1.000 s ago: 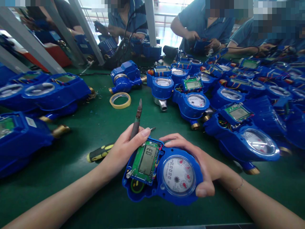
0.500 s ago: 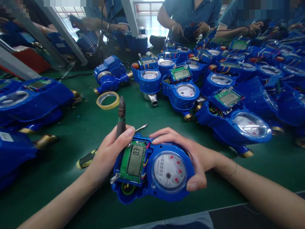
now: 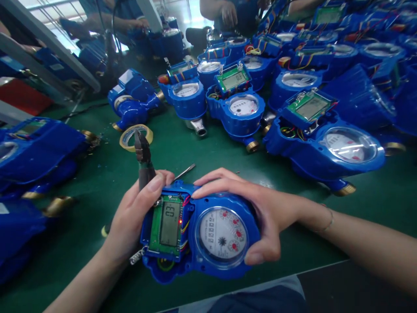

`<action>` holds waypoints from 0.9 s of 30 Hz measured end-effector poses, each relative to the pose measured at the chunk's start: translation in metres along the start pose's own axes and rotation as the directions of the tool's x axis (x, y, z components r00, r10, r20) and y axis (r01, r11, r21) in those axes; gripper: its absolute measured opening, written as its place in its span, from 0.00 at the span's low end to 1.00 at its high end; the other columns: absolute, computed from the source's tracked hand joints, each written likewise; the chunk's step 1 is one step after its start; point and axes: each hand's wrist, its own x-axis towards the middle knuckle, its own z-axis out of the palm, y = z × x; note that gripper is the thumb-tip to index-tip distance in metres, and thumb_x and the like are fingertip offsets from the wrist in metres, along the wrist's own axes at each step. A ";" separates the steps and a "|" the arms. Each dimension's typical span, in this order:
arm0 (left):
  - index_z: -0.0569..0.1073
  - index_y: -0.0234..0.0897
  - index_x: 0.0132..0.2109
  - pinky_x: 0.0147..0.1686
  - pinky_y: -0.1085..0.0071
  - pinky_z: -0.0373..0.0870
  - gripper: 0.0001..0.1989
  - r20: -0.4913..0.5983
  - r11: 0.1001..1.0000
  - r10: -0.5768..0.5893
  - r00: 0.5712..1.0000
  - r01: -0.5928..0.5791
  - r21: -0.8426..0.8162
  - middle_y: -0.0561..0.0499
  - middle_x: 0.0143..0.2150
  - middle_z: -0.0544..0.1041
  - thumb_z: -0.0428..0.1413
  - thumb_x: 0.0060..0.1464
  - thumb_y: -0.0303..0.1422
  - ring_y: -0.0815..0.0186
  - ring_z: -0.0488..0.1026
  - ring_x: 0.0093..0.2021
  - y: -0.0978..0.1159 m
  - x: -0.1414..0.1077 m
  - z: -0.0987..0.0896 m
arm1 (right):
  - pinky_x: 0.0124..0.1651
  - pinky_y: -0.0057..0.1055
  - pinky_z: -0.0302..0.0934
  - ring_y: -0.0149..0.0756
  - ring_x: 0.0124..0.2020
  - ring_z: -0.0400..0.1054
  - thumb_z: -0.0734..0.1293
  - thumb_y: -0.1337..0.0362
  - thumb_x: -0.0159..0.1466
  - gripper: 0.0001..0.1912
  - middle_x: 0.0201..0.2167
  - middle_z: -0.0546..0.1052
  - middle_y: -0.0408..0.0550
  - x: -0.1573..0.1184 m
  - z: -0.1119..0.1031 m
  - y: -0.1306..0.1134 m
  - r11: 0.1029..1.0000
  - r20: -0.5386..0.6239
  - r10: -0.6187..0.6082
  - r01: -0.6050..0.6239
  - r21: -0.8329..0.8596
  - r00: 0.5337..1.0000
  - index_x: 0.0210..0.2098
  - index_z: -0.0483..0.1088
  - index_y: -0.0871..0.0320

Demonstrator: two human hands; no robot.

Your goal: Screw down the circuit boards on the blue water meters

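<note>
Both hands hold a blue water meter (image 3: 224,271) above the green table. Its round dial (image 3: 221,234) faces up, and the open housing beside it shows a green circuit board with a display (image 3: 170,224) reading 03. A small red light glows on the board. My right hand (image 3: 257,208) wraps round the dial end, thumb at the near rim. My left hand (image 3: 130,213) grips the board end, with dark-handled pliers (image 3: 143,152) standing up between thumb and fingers. Behind the meter lies a screwdriver (image 3: 184,172), its yellow-black handle mostly hidden by my left hand.
A roll of yellow tape (image 3: 148,134) lies on the green table (image 3: 114,167). Many blue meters crowd the right and back, one open meter (image 3: 325,143) being closest. More meters (image 3: 45,148) sit at left. Co-workers' hands (image 3: 228,13) show across the table.
The meter, both hands and the pliers have shifted left in view as the camera turned. A red light now glows on the board. Both hands keep hold.
</note>
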 end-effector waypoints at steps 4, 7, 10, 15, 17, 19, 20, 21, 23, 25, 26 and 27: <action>0.63 0.41 0.34 0.28 0.73 0.57 0.15 -0.003 0.998 0.043 0.999 -0.043 0.037 0.55 0.35 0.63 0.53 0.53 0.47 0.70 0.56 0.30 -0.001 0.001 0.000 | 0.64 0.42 0.48 0.48 0.60 0.54 0.74 0.53 0.48 0.44 0.58 0.62 0.58 -0.001 -0.001 -0.002 1.000 0.016 0.006 -0.007 0.005 1.000 0.60 0.60 0.64; 0.63 0.40 0.34 0.27 0.72 0.56 0.14 -0.003 0.994 0.086 0.996 -0.086 0.072 0.54 0.36 0.63 0.52 0.54 0.46 0.70 0.56 0.30 -0.001 0.001 0.001 | 0.64 0.42 0.47 0.48 0.61 0.53 0.73 0.54 0.51 0.43 0.59 0.61 0.56 -0.001 -0.001 -0.005 1.000 0.047 0.017 -0.018 0.014 0.999 0.61 0.58 0.62; 0.63 0.40 0.33 0.26 0.73 0.58 0.15 -0.003 0.995 0.085 0.996 -0.085 0.048 0.54 0.35 0.63 0.52 0.54 0.47 0.70 0.56 0.29 -0.001 0.000 0.002 | 0.65 0.43 0.46 0.48 0.61 0.53 0.73 0.55 0.50 0.45 0.59 0.60 0.56 -0.002 -0.002 -0.006 0.999 0.058 0.031 -0.033 0.027 0.998 0.63 0.55 0.61; 0.62 0.41 0.34 0.23 0.75 0.56 0.15 0.035 0.999 0.025 0.999 -0.023 -0.046 0.56 0.31 0.60 0.55 0.53 0.47 0.72 0.55 0.27 -0.001 0.001 -0.001 | 0.64 0.42 0.47 0.48 0.61 0.53 0.73 0.55 0.50 0.47 0.59 0.58 0.56 -0.002 -0.002 -0.007 0.995 0.063 0.053 -0.058 0.076 0.997 0.64 0.52 0.61; 0.62 0.41 0.34 0.25 0.75 0.58 0.16 0.044 0.998 0.018 0.999 -0.015 -0.060 0.56 0.31 0.60 0.56 0.52 0.48 0.72 0.56 0.27 -0.003 0.002 -0.003 | 0.64 0.43 0.48 0.49 0.60 0.54 0.72 0.53 0.51 0.46 0.59 0.58 0.57 -0.001 -0.001 -0.008 0.994 0.064 0.062 -0.067 0.082 0.996 0.63 0.53 0.62; 0.63 0.41 0.34 0.29 0.74 0.60 0.17 0.053 0.998 0.036 0.998 -0.033 -0.057 0.56 0.32 0.61 0.56 0.51 0.49 0.71 0.57 0.29 -0.005 0.003 -0.006 | 0.63 0.45 0.48 0.50 0.61 0.53 0.72 0.52 0.50 0.46 0.59 0.58 0.58 0.000 0.000 -0.009 0.994 0.060 0.075 -0.080 0.081 0.995 0.62 0.54 0.62; 0.63 0.41 0.34 0.30 0.74 0.61 0.17 0.063 0.998 0.046 0.997 -0.043 -0.051 0.56 0.32 0.62 0.55 0.52 0.49 0.71 0.57 0.29 -0.006 0.004 -0.008 | 0.64 0.46 0.47 0.51 0.61 0.53 0.72 0.51 0.49 0.46 0.59 0.58 0.58 0.000 0.000 -0.009 0.993 0.057 0.083 -0.088 0.078 0.995 0.62 0.55 0.62; 0.63 0.41 0.35 0.31 0.74 0.61 0.17 0.079 0.998 0.054 0.995 -0.051 -0.043 0.56 0.32 0.61 0.55 0.53 0.49 0.71 0.58 0.30 -0.006 0.005 -0.009 | 0.64 0.47 0.47 0.52 0.61 0.52 0.73 0.51 0.48 0.46 0.59 0.58 0.58 0.000 0.000 -0.009 0.993 0.058 0.092 -0.096 0.074 0.994 0.62 0.56 0.61; 0.63 0.40 0.36 0.29 0.74 0.60 0.17 0.119 0.998 0.061 0.991 -0.060 -0.017 0.56 0.31 0.60 0.54 0.54 0.49 0.71 0.57 0.29 -0.007 0.006 -0.012 | 0.63 0.49 0.46 0.54 0.62 0.51 0.73 0.51 0.47 0.45 0.60 0.57 0.58 0.000 0.001 -0.009 0.991 0.073 0.110 -0.114 0.064 0.991 0.61 0.57 0.59; 0.63 0.40 0.37 0.27 0.75 0.59 0.17 0.157 0.999 0.052 0.986 -0.054 0.007 0.56 0.31 0.59 0.53 0.54 0.49 0.71 0.57 0.29 -0.005 0.006 -0.013 | 0.62 0.50 0.47 0.55 0.62 0.50 0.73 0.53 0.47 0.44 0.61 0.55 0.58 0.000 0.000 -0.009 0.989 0.097 0.133 -0.139 0.056 0.986 0.61 0.58 0.57; 0.63 0.40 0.38 0.27 0.75 0.59 0.17 0.173 0.998 0.053 0.983 -0.056 0.014 0.57 0.30 0.58 0.52 0.55 0.50 0.71 0.57 0.29 -0.005 0.007 -0.014 | 0.62 0.51 0.47 0.55 0.63 0.49 0.73 0.53 0.47 0.44 0.61 0.54 0.57 0.000 -0.001 -0.009 0.988 0.105 0.139 -0.146 0.058 0.985 0.61 0.57 0.56; 0.63 0.40 0.38 0.27 0.75 0.59 0.18 0.186 0.998 0.057 0.981 -0.062 0.021 0.57 0.30 0.58 0.52 0.55 0.50 0.72 0.58 0.29 -0.004 0.007 -0.014 | 0.62 0.51 0.47 0.56 0.63 0.49 0.73 0.53 0.47 0.44 0.62 0.54 0.57 0.000 -0.001 -0.008 0.986 0.110 0.144 -0.151 0.063 0.983 0.60 0.57 0.56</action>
